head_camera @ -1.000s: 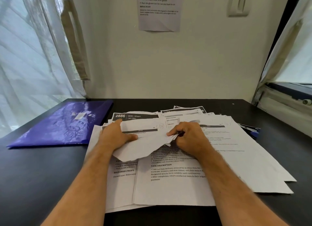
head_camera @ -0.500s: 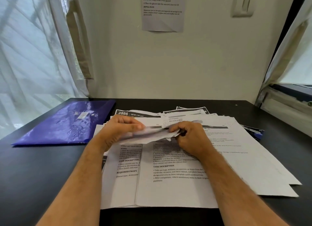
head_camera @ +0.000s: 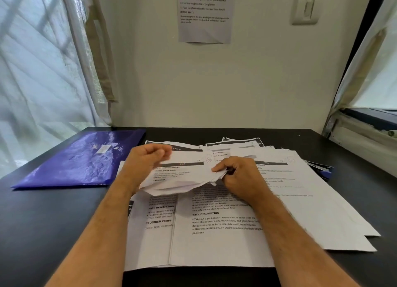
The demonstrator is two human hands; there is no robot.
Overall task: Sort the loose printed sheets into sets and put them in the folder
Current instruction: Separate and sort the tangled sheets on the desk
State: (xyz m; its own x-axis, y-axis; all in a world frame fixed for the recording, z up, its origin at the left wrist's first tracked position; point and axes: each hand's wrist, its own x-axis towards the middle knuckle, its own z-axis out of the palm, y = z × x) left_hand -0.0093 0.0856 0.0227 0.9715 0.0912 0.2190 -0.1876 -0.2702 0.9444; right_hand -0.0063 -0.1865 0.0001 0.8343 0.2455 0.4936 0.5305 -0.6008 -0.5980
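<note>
Landmark = spread of loose printed sheets (head_camera: pixel 225 239) on the black desk (head_camera: pixel 43 233), approx. centre, near the front edge.

Both hands sit over the far half of that spread, w/ one creased sheet (head_camera: pixel 184 177) lifted off it between them. Left hand (head_camera: pixel 146 164) is at the sheet's left edge, fingers curled over the top of the paper, thumb side underneath; grip looks closed on the edge, though blur hides the fingertips. Right hand (head_camera: pixel 240 177) is at the sheet's right edge, fingers curled, thumb and forefinger pinching the crumpled corner. The sheet sags in the middle, its near edge bowed down toward the spread.

Blue folder (head_camera: pixel 86 158) lies flat and closed on the desk, left of the spread and apart from it, small white label on its cover. Nothing of the sheets is in it.

More sheets w/ dark header bars (head_camera: pixel 242 143) poke out at the far side of the spread. A blue object (head_camera: pixel 324 173) shows at the spread's right edge, mostly covered; can't tell what it is.

On the wall beyond the spread: a taped printed notice (head_camera: pixel 205 14) and a light switch (head_camera: pixel 306 8). Sheer curtain (head_camera: pixel 43 61) to the left.
</note>
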